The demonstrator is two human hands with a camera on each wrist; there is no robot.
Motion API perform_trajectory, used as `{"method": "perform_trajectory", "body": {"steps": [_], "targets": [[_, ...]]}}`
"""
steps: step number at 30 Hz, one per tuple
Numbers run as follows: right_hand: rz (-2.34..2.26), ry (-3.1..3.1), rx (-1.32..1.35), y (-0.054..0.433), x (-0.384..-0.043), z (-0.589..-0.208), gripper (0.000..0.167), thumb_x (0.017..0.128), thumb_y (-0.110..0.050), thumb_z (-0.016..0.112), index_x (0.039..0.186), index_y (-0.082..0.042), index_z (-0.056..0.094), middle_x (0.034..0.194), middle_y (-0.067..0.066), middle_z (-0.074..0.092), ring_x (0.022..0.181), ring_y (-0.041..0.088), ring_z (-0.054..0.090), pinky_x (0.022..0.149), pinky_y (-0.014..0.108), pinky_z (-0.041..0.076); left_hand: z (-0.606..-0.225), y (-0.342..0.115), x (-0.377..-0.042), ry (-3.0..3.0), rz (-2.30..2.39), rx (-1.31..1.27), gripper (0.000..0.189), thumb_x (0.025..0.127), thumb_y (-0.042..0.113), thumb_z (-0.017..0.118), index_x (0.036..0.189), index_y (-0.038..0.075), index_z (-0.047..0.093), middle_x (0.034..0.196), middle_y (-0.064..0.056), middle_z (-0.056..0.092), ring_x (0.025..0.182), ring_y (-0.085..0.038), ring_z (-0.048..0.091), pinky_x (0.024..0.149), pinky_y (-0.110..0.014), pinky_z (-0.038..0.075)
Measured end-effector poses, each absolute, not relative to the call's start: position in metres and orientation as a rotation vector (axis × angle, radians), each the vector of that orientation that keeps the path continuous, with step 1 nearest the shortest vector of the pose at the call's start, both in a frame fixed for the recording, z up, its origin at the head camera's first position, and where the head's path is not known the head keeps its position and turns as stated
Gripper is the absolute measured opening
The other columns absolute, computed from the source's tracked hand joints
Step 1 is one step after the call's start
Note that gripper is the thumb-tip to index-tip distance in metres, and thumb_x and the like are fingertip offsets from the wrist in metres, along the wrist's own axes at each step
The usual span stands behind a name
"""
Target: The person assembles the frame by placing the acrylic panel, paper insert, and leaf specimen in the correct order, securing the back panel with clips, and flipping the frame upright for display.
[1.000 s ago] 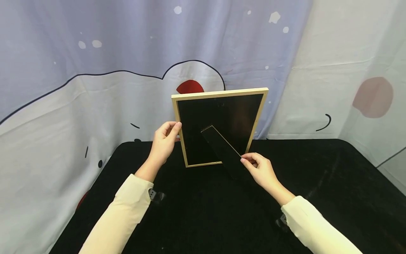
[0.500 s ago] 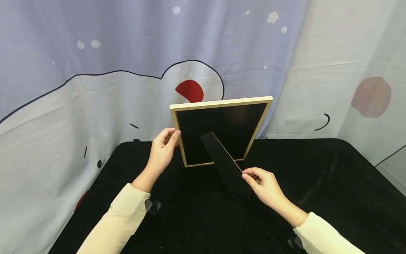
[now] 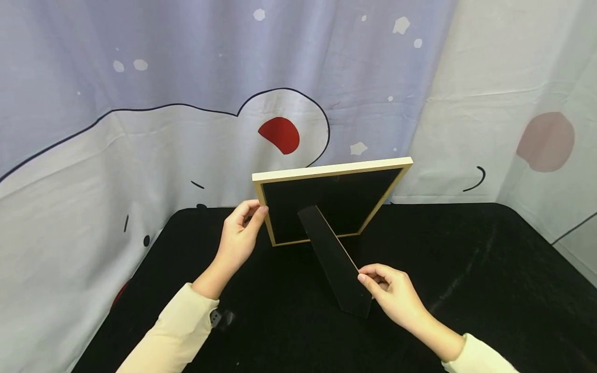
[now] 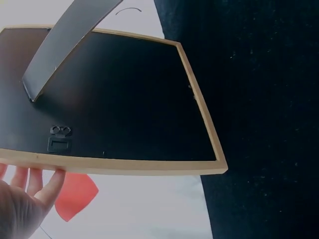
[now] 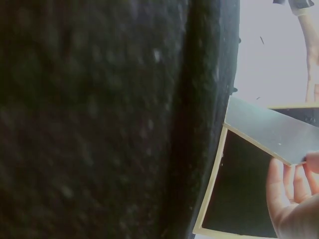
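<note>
A picture frame (image 3: 364, 194) with a pale wooden border and black back stands on the black cloth, back toward me, leaning away. From its back an easel leg (image 3: 332, 259) slants down and forward; its lower end is at the cloth. My left hand (image 3: 237, 235) pinches the frame's left side between thumb and fingers. With thumb and fingertips, my right hand (image 3: 395, 295) pinches the leg's right edge near its lower end. In the left wrist view, a small dark hanger (image 4: 60, 139) shows on the backing. The frame's front is hidden.
Black cloth (image 3: 466, 259) covers the table. Behind it hangs a pale curtain (image 3: 154, 155) in lilac and white with red patches and dark lines. Another curtain stretch (image 3: 494, 103) closes off the right side.
The frame has tilted further back, its top edge coming lower. The easel leg has swung out toward me, my right hand moving down with it. My left hand has lowered slightly along the side.
</note>
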State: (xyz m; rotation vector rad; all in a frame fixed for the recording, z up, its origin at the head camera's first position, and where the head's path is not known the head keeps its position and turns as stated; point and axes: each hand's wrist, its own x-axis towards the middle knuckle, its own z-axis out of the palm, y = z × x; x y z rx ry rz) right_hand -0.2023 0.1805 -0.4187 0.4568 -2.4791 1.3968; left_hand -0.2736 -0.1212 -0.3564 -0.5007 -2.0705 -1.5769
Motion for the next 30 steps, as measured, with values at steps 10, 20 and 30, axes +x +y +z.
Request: {"method": "perform_trajectory", "body": {"steps": [10, 20, 30], "targets": [[1.458, -2.516, 0.437, 0.181, -0.192, -0.422, 0.005, 0.088, -0.005, 0.067, 0.093, -0.005, 0.069, 0.076, 0.0, 0.065, 0.06, 0.007, 0.059, 0.054, 0.028, 0.053, -0.363, -0.121, -0.266, -2.004, -1.631, -0.598, 0.016, 0.094, 0.003, 0.059, 0.107, -0.005, 0.064, 0.094, -0.014, 0.062, 0.089, -0.005, 0.056, 0.08, -0.018, 0.048], [1.469, -2.558, 0.484, 0.182, -0.189, -0.42, 0.007, 0.09, -0.008, 0.066, 0.096, -0.004, 0.068, 0.078, 0.0, 0.065, 0.06, 0.008, 0.059, 0.055, 0.029, 0.053, -0.366, -0.122, -0.263, -1.999, -1.697, -0.607, 0.018, 0.094, 0.005, 0.06, 0.109, -0.005, 0.064, 0.1, -0.014, 0.061, 0.092, -0.007, 0.06, 0.083, -0.018, 0.049], [1.338, -2.576, 0.362, 0.195, -0.197, -0.379, 0.024, 0.096, -0.018, 0.06, 0.113, -0.002, 0.064, 0.098, 0.008, 0.067, 0.083, 0.006, 0.063, 0.071, 0.021, 0.052, -0.371, -0.136, -0.274, -2.082, -1.891, -0.598, 0.029, 0.092, -0.001, 0.06, 0.119, -0.01, 0.057, 0.104, 0.007, 0.061, 0.1, -0.004, 0.059, 0.088, -0.019, 0.047]]}}
